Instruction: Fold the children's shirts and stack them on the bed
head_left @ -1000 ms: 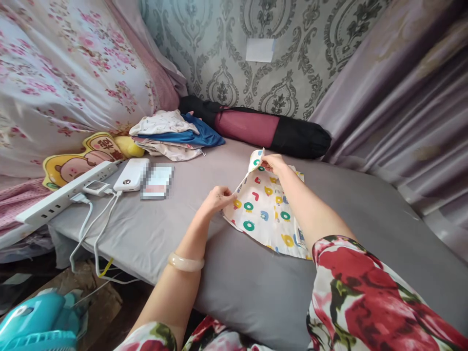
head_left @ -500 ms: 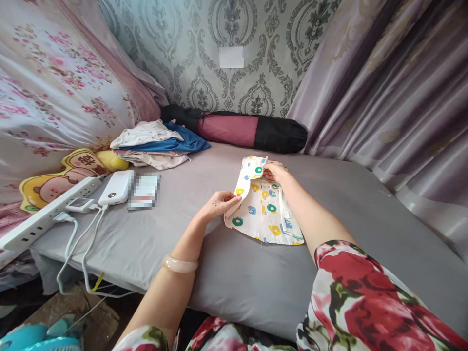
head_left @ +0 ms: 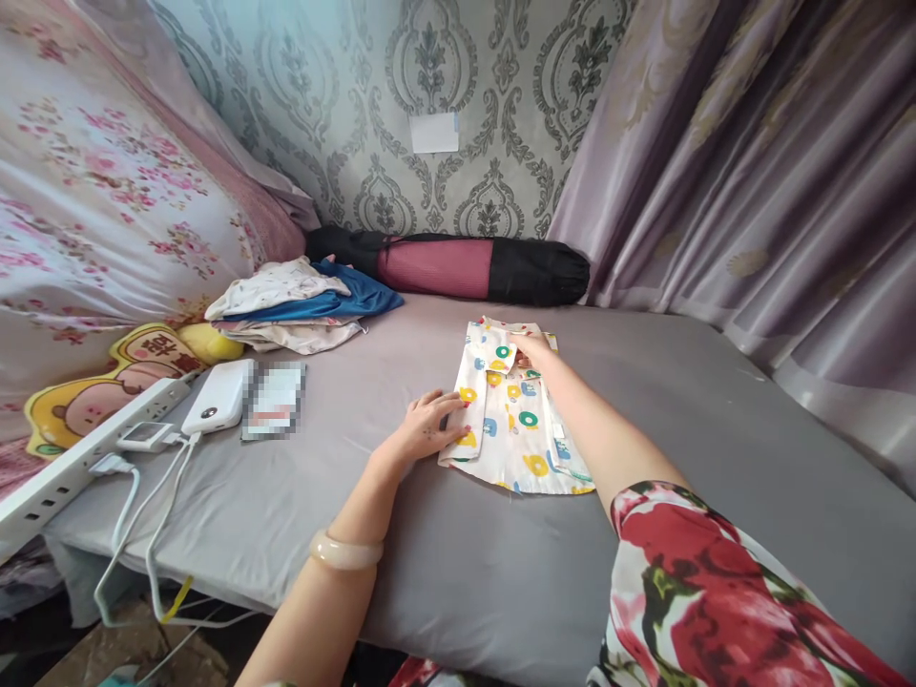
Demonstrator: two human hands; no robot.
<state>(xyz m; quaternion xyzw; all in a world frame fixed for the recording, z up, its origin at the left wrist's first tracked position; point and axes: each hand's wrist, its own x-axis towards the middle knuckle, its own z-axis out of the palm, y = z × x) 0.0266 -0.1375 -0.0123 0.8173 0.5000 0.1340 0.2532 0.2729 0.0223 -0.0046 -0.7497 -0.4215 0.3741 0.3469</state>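
Observation:
A small white shirt (head_left: 511, 448) printed with yellow, green and blue figures lies on the grey bed sheet, its left side folded inward as a strip. My left hand (head_left: 431, 426) rests on that folded strip with fingers spread and flat, holding nothing. At the upper part of the garment is my right hand (head_left: 530, 353), its fingers bent in at the cloth near the folded sleeve. Those fingertips are partly hidden by fabric, and they appear to pinch the shirt.
A pile of folded clothes (head_left: 301, 301) and a black and maroon rolled bag (head_left: 436, 269) lie along the back. To the left are a power strip (head_left: 93, 448), a white power bank (head_left: 218, 396) with cables, a blurred packet (head_left: 274, 401) and a cartoon cushion (head_left: 78, 405). Curtains (head_left: 665, 191) hang at right.
The shirt's left edge, lifted and curled before, now lies flat. My left hand has gone from pinching that edge to lying spread on it. My right hand remains at the upper part.

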